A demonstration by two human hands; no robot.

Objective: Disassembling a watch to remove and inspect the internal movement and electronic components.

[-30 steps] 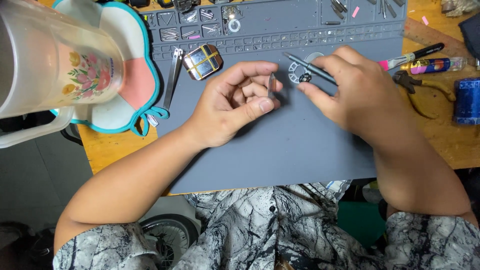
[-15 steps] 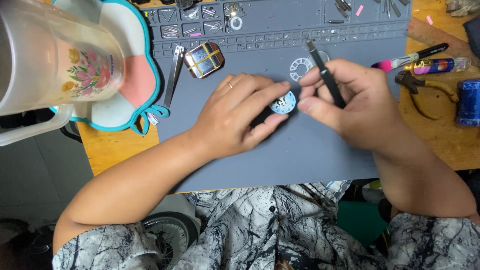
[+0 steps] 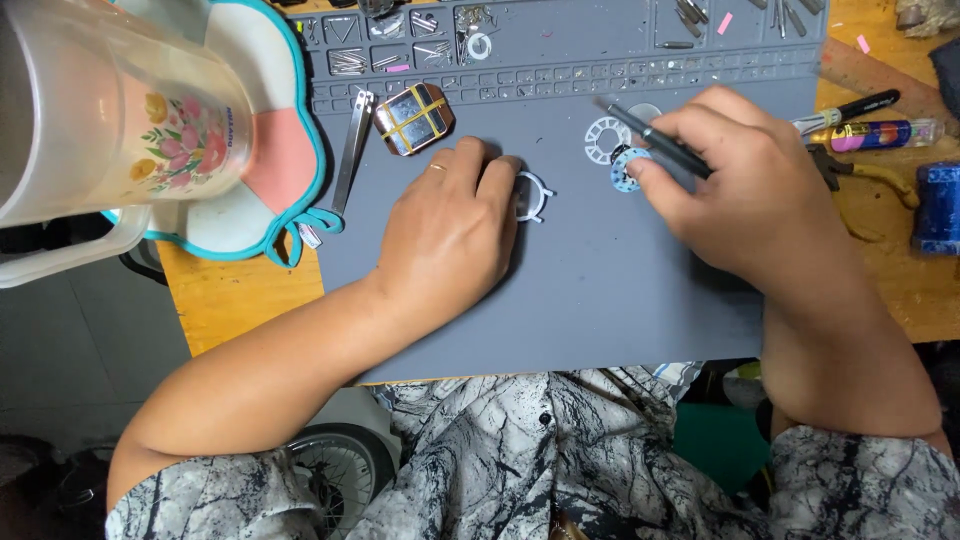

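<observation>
My left hand (image 3: 450,235) rests palm down on the grey work mat (image 3: 600,290), its fingertips pressing a small round silver watch case (image 3: 533,195). My right hand (image 3: 745,195) grips a dark pair of tweezers (image 3: 660,140) and pinches a small blue round dial (image 3: 625,170) at its fingertips. A white toothed ring (image 3: 605,138) lies on the mat just behind the blue dial.
A square watch with a gold-lined face (image 3: 413,118) and metal tweezers (image 3: 350,150) lie at the mat's back left. A flowered plastic jug (image 3: 110,120) stands on a teal-edged cloth (image 3: 285,170). Pens (image 3: 870,130), pliers and a blue spool (image 3: 937,205) sit on the wooden table at right.
My left hand has set the watch case down on the mat. My right hand has taken the blue dial away to the right, with the tweezers tipped lower.
</observation>
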